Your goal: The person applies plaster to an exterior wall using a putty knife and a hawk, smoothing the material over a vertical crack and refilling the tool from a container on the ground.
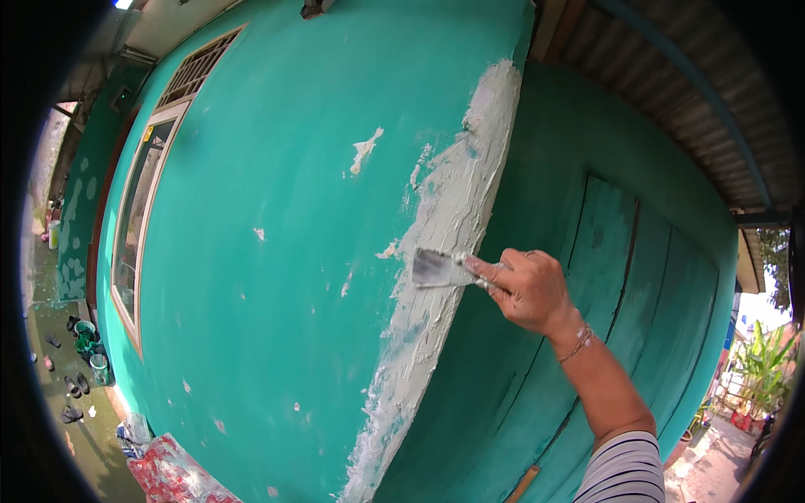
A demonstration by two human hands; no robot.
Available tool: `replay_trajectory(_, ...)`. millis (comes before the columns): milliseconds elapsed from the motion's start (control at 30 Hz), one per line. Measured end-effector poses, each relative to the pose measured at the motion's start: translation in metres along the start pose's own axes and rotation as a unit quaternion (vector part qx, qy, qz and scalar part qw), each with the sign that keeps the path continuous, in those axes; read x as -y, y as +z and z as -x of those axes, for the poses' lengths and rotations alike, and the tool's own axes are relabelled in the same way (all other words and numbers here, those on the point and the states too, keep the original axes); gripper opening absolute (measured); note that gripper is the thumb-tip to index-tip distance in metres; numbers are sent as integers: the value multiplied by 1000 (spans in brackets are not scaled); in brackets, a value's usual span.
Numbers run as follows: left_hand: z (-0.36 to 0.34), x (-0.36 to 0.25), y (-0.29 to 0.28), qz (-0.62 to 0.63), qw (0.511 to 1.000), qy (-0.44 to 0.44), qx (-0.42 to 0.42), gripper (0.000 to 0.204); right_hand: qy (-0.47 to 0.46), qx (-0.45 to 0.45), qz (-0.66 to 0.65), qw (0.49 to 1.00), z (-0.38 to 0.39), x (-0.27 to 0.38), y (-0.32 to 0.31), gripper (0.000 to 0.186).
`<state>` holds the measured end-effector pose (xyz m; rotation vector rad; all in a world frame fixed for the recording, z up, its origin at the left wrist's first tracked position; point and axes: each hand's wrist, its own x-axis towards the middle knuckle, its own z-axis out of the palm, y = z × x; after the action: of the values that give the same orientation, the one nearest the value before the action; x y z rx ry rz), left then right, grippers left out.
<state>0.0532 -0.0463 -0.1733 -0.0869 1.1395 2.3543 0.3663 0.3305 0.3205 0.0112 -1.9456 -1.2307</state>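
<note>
My right hand (530,289) is closed round the handle of a putty knife (436,269), and white smears cover its fingers. The flat metal blade points left and lies over a band of white putty (459,189), at or very near its surface. This band runs rough and ridged down the outer corner of the green wall (277,176), from near the top to the lower edge of the view. Left of it, small white patches (364,152) dot the paint. My left hand is out of view.
A green door (605,226) is on the shaded side, with a wooden stick (524,484) below. At far left are a window (142,210), shoes (74,386) and a bucket (100,369). A red-and-white sack (172,471) lies bottom left; plants (765,360) stand far right.
</note>
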Motion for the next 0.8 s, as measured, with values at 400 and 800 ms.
replay_trajectory(400, 24, -1, 64, -103, 986, 71, 107, 26, 357, -53, 71, 930, -114, -173, -23, 29)
replay_trajectory(800, 27, -11, 63, -37, 995, 64, 62, 20, 192, -23, 41, 980, -81, -102, -34, 35)
